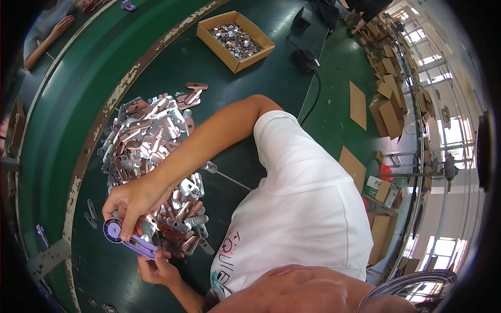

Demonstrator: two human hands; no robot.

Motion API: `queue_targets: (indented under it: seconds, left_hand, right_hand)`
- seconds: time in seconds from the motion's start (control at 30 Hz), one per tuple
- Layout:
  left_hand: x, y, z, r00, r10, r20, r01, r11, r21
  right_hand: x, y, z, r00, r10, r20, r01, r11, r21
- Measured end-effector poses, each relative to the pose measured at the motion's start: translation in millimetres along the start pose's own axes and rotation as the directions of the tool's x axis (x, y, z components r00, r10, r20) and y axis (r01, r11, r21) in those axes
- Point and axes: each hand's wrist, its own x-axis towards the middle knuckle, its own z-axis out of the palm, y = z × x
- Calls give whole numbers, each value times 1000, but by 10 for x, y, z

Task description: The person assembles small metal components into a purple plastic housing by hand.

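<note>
A purple plastic part [140,246], long with a round spoked ring at one end, is held between my two hands. My right hand [134,202] reaches down over it, its thumb on the body beside the ring and its fingers bent around the ring end. At the narrow end, my left hand [157,268] pinches the part between thumb and fingers. Something metallic shows in the part's long slot; its details are too small to tell. Beside and beneath my right forearm lies a heap of oval metal pieces [151,130], silver and copper-coloured.
A cardboard tray [238,67] of small metal bits stands at the far side of the dark green table [235,99]. Near it is a black device [305,60] with a cable. A worn metal rail [78,180] separates the table from a green belt [44,172]. Another person's hand [62,26] is beyond.
</note>
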Motion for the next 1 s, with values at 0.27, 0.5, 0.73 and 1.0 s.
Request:
queue_targets:
  seconds: [0.27, 0.5, 0.73, 1.0]
  left_hand:
    - [122, 163, 182, 969, -242, 36, 243, 934, -263]
    - [165, 170, 139, 949, -296, 108, 315, 915, -251]
    - [221, 185, 92, 987, -99, -126, 123, 971, 204]
    - [352, 161, 108, 995, 11, -100, 51, 804, 593]
  right_hand:
    - [-38, -142, -106, 992, -121, -35, 78, 810, -582]
    - [-60, -228, 13, 963, -271, 0, 185, 659, -729]
    - [1448, -718, -1323, 718, -575, -393, 120, 658, -744]
    - [2042, -973, -1981, 120, -952, -281, -559, 169, -811]
